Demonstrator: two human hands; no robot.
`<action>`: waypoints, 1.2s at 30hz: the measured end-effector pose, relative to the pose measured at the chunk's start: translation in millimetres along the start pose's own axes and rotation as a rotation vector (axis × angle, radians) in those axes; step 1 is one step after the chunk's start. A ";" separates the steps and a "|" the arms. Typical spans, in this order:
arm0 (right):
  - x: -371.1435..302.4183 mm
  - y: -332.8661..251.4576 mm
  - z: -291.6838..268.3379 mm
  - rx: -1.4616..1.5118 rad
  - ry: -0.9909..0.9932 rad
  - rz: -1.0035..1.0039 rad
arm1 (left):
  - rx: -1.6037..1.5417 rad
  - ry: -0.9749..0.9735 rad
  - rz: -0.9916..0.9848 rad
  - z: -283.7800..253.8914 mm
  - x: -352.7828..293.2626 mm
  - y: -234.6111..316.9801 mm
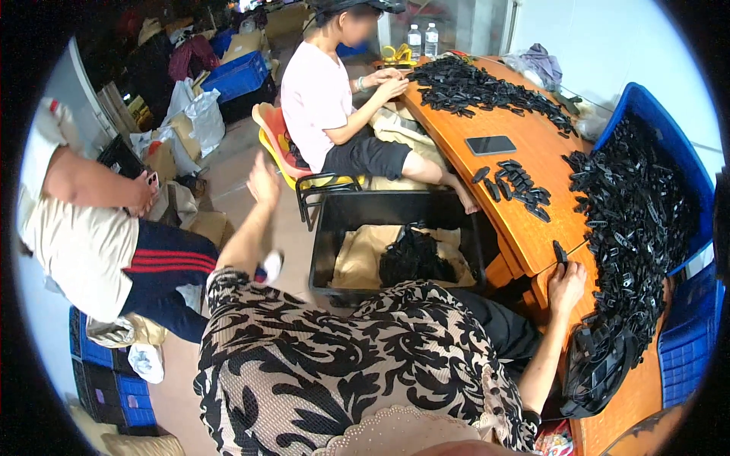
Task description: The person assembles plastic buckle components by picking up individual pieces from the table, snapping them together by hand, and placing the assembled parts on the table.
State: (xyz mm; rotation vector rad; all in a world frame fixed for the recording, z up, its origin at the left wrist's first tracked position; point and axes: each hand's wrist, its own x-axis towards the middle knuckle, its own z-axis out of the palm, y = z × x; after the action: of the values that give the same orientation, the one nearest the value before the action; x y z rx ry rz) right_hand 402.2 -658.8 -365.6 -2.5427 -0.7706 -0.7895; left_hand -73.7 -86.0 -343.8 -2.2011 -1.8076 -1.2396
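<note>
My right hand [567,289] rests at the table's edge, its fingers closed on a small black plastic piece [560,252] that points away from me. Out to the left, my left hand [264,181] is raised in the air with fingers stretched and nothing seen in it. Beside my right hand lies a large heap of black plastic pieces [627,220], partly spilling from a tipped blue crate [646,102]. A smaller group of black pieces [523,182] sits farther up the wooden table [487,133], near a dark phone [490,144].
A black tub [319,258] with brown paper and black pieces stands before me. Another person [319,95] sits at the table's far end by a second heap [479,85]. A standing person [84,228] is at my left. Two water bottles [423,42] stand at the back.
</note>
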 end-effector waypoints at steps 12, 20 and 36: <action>0.2 5.6 1.4 -0.019 -0.015 -0.011 | -0.057 -1.153 -0.023 31.5 -307.0 -34.2; -0.4 2.1 -0.6 -0.020 -0.006 -0.022 | -0.008 -0.870 -0.120 47.5 -221.0 -49.4; 4.7 12.8 8.8 -0.020 -0.019 -0.048 | 0.147 -0.251 -0.513 -42.1 73.1 -169.7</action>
State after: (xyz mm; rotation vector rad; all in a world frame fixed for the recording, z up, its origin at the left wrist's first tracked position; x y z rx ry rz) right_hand 416.7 -662.7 -371.8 -2.5614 -0.8363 -0.7936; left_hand -238.6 7.3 -346.9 -1.9509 -2.5846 -0.8641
